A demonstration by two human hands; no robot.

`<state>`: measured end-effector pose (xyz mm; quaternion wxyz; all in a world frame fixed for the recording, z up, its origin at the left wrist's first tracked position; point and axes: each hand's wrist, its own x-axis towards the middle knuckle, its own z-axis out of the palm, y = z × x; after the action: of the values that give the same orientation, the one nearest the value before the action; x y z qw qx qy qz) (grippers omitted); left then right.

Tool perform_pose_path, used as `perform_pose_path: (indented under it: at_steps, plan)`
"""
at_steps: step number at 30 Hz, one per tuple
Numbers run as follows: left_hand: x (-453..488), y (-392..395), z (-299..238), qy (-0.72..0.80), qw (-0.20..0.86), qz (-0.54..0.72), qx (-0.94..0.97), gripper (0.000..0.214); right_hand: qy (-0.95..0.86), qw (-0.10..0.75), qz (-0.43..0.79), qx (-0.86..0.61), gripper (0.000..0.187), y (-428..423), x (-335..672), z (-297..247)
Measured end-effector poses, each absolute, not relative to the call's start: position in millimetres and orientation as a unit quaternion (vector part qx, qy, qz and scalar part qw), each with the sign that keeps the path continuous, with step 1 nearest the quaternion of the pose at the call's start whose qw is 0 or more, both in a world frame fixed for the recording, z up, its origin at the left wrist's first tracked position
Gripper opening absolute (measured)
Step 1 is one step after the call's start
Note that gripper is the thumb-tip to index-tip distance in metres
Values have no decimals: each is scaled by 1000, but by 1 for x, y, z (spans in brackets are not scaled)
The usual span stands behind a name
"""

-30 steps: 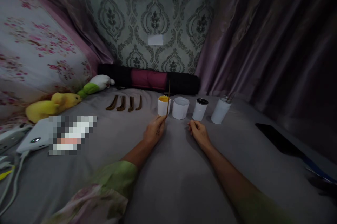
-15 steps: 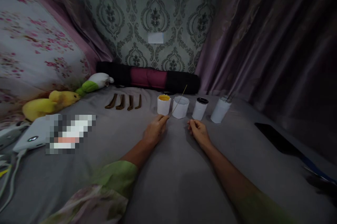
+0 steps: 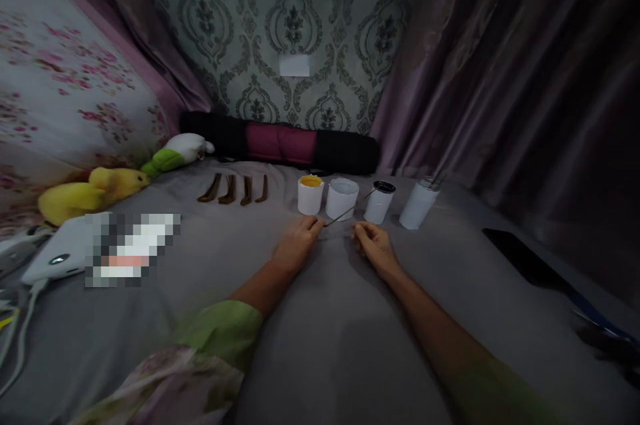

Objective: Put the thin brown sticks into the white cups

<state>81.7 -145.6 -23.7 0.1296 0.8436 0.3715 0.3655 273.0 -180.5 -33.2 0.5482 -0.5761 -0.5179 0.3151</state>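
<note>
My left hand [image 3: 300,243] is closed on one end of a thin brown stick [image 3: 343,216]. The stick slants up to the right, passing in front of a white tub [image 3: 342,201]. Close by, my right hand [image 3: 376,245] has its fingers curled in a pinch; what they hold, if anything, cannot be made out. Beyond the hands stand a white cup [image 3: 310,200] with a yellow inside, the tub, a small white can [image 3: 377,208] with a black rim, and a tall white jar [image 3: 419,205] with thin things sticking out.
Several brown bent bundles [image 3: 228,190] lie left of the cups. A black and maroon roll [image 3: 283,145] lies along the wall. Plush toys [image 3: 75,202] and a white power bank [image 3: 65,252] with cables are at left. A dark flat object [image 3: 523,258] lies at right.
The stick has swung down from steep to a low slant, its far end now near the black-rimmed can. My right hand has shifted slightly left. The view has tilted a little.
</note>
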Motion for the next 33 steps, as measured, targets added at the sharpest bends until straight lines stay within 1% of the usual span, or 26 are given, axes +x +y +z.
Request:
perform_pose_path:
  at_steps: [6, 9, 19, 25, 33]
  plan:
    - [83, -148, -21, 381, -27, 251, 889, 31, -484, 555, 374, -563, 39, -185, 267, -25]
    - [83, -148, -21, 378, -70, 228, 895, 31, -481, 555, 395, -552, 36, -187, 265, -21]
    - [85, -145, -26, 351, -134, 231, 897, 28, -466, 568, 438, -518, 37, -190, 263, -18]
    - [85, -146, -25, 346, -141, 218, 902, 27, -469, 578, 450, -494, 34, -185, 266, -25]
    - [86, -147, -23, 341, -156, 205, 904, 29, -431, 602, 467, -483, 37, -181, 269, -32]
